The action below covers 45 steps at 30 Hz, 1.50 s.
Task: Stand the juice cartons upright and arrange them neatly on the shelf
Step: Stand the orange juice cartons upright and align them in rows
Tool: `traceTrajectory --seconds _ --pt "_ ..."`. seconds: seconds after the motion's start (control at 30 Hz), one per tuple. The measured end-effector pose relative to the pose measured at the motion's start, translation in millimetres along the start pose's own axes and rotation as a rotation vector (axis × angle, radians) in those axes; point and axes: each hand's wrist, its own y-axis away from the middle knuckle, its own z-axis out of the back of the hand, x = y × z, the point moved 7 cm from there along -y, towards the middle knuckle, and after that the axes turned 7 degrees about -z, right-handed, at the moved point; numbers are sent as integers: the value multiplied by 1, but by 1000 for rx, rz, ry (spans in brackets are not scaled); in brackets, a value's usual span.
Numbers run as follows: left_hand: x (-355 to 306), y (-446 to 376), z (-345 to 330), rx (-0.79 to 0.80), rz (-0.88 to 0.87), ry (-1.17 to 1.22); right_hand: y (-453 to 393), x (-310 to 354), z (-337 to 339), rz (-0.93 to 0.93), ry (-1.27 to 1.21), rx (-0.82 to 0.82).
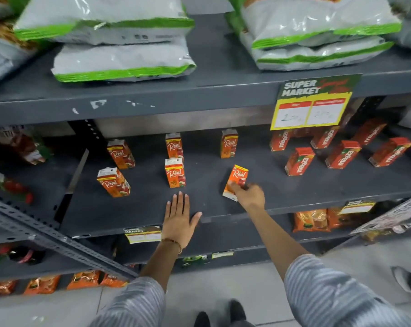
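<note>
Several small orange "Real" juice cartons stand upright on the dark middle shelf (140, 208): two at the left (113, 182) (121, 154), two in the middle (175, 172) (174, 145) and one at the back (229, 143). My right hand (248, 195) grips the lower end of another Real carton (236, 179), which leans tilted on the shelf. My left hand (179, 219) lies flat and open on the shelf's front, just below the middle front carton, holding nothing.
Red "Maaza" cartons (299, 161) stand scattered on the right of the same shelf. A yellow "Super Market" price sign (314, 103) hangs from the shelf above, which carries grey-green bags (124, 60). Orange packets fill the lower shelves. A slanted metal brace (58, 239) crosses at the left.
</note>
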Motion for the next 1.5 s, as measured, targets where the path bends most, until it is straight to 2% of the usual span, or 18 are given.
traceTrajectory --seconds 0.17,0.43,0.53,0.63,0.7,0.8,0.9,0.97,1.03,1.13,1.3,1.4,1.5 --pt "3 0 1 -34 1 -19 -7 15 -11 -86 157 -70" --pt "3 2 2 -37 16 -29 5 46 -30 224 400 -8" --pt "1 4 10 -52 34 -16 3 51 -27 253 385 -30" --pt "2 4 8 -48 38 9 -5 49 -21 163 310 26" --pt "3 4 4 -42 40 12 -13 42 -17 54 142 141" --pt "3 3 3 -46 39 6 -8 35 -16 -69 -198 524" --pt "1 4 8 -52 40 4 13 55 -2 109 -369 835" --pt "0 4 9 -44 28 29 32 74 13 226 -463 976" --pt "-1 5 10 -50 29 38 50 91 25 315 -483 1094" --pt "-3 6 14 -35 42 34 73 111 43 423 -475 1173" --pt "-4 5 14 -42 27 36 76 114 49 421 -474 1139" --pt "-5 5 15 -49 29 28 54 100 45 377 -479 996" --pt "-3 4 9 -53 15 22 23 78 38 359 -368 749"
